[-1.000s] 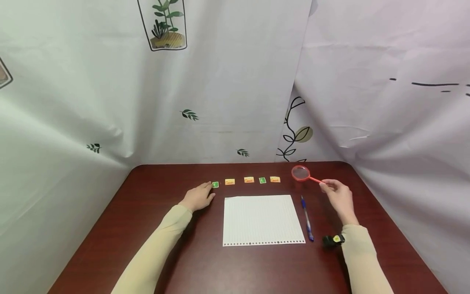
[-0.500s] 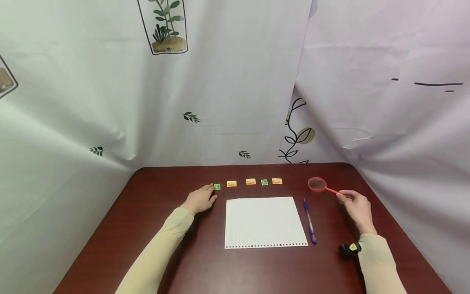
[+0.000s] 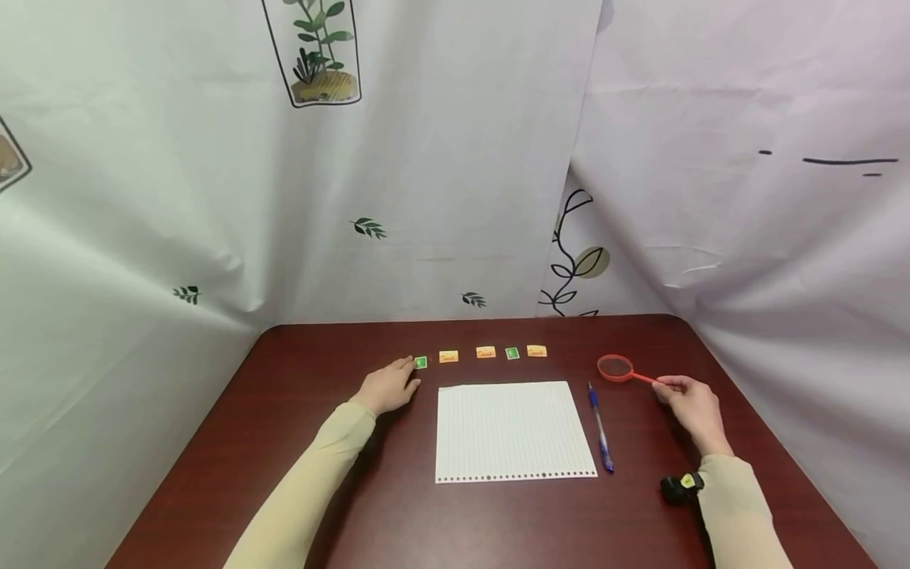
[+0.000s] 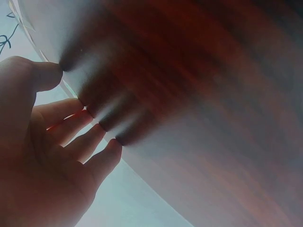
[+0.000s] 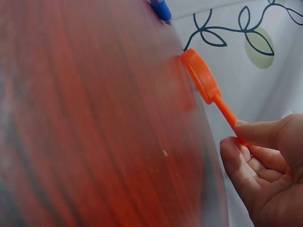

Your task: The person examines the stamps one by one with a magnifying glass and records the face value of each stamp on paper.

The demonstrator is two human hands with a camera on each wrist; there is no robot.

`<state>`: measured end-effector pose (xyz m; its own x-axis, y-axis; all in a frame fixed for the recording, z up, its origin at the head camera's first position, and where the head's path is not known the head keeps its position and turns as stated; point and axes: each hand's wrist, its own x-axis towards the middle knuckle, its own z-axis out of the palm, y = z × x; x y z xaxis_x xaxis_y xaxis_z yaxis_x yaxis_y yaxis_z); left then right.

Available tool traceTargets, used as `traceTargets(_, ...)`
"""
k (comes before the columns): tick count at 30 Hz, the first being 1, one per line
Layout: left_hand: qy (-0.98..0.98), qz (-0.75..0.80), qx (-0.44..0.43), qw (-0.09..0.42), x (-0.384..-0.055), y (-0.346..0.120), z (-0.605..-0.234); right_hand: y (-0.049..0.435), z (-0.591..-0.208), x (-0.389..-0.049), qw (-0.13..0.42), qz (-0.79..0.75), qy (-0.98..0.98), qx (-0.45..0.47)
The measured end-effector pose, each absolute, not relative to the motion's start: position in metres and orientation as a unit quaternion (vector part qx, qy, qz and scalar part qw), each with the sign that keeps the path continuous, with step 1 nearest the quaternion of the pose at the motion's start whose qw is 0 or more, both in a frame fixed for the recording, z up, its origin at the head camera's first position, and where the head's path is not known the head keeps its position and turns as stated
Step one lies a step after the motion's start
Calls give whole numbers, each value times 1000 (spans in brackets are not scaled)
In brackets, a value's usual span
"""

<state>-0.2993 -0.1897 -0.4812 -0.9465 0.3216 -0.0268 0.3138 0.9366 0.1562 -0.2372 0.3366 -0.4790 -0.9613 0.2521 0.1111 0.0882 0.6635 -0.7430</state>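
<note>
A red magnifying glass (image 3: 615, 368) is at the right side of the table, its lens end pointing left. My right hand (image 3: 693, 409) pinches the end of its handle between thumb and fingers; the right wrist view shows the orange-red frame (image 5: 201, 78) low over the tabletop. My left hand (image 3: 387, 387) rests on the table with fingers extended, fingertips right at a green stamp (image 3: 421, 363). In the left wrist view the fingertips (image 4: 118, 139) touch the wood. To the right of that stamp lie orange stamps, one of them here (image 3: 449, 356), and another green stamp (image 3: 513, 353), in a row.
A lined sheet of paper (image 3: 515, 432) lies mid-table in front of the stamps. Beside its right edge is a blue pen (image 3: 600, 428). A white printed curtain (image 3: 455, 158) hangs behind the dark red table (image 3: 498, 525) and on both sides.
My right hand has carried the magnifying glass right and toward me, away from the stamp row, and lowered it near the table. The left hand stays by the green stamp. The view shifted slightly.
</note>
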Motion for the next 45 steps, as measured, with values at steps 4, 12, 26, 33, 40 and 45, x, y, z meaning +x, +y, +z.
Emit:
traceTargets(4,984,78,160,25,-298,-189,-480,337,-478,-237,92,387,-914,-79)
traceTargets(12,984,74,162,22,-298,-189,-479,338,-478,-237,60,367,-926,-60)
traceTargets(26,984,75,161,25,-297,-188,-480,339,-481,-241,23,348,-936,-54)
traceTargets(33,984,74,160,24,-298,-188,-480,337,-476,-242,14,346,-937,-51)
traceTargets(40,985,70,156,28,-298,-188,-481,336,-475,-241,14,342,-938,-48)
traceTargets(45,986,75,150,26,-297,-188,-481,336,-472,-240,8,340,-940,-41)
